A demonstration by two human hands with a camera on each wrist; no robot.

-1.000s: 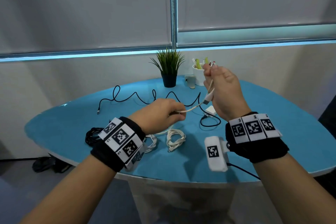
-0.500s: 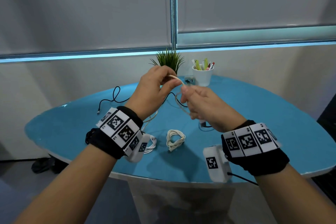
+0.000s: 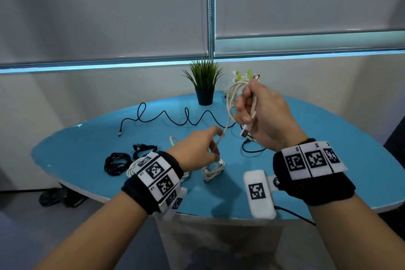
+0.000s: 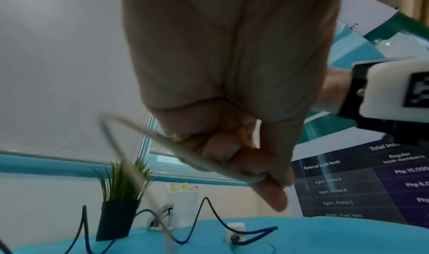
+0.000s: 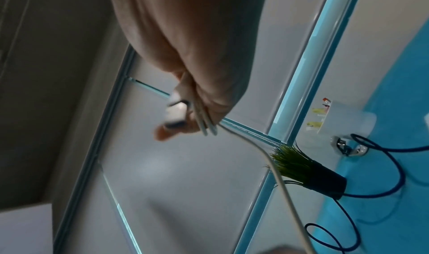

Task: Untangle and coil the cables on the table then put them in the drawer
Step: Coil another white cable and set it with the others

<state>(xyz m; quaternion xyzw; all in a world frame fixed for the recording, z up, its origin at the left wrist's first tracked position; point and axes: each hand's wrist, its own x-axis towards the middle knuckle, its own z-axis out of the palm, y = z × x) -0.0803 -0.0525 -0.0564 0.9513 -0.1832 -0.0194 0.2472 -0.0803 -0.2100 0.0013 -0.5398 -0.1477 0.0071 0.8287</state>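
Blue oval table [image 3: 328,138] under grey roller blinds, hands working above it. White cable [image 3: 229,105] is off the table: right hand [image 3: 266,116] holds several loops of it upright, fingers curled tight round the bundle, plug end sticking out below the fist. Right wrist view confirms fingers [image 5: 216,96] clamped on parallel strands, one strand trailing down. Left hand [image 3: 197,152] sits lower and nearer, thumb and fingertips [image 4: 274,190] pinching the loose run of the same cable; remaining fingers curled in. Cable goes from the right hand's loops down to that pinch.

Still on the table: a coiled white cable [image 3: 213,170] just beyond the left hand, another white coil [image 3: 133,167] mostly hidden behind the left wrist, two black bundles [image 3: 116,163] to the left, and a long black cable [image 3: 175,117] lying in waves across the far side, one end near a small white adapter [image 4: 235,229]. Potted plant [image 3: 205,85] and white pen cup [image 4: 183,203] at the far edge. Drawer not visible.
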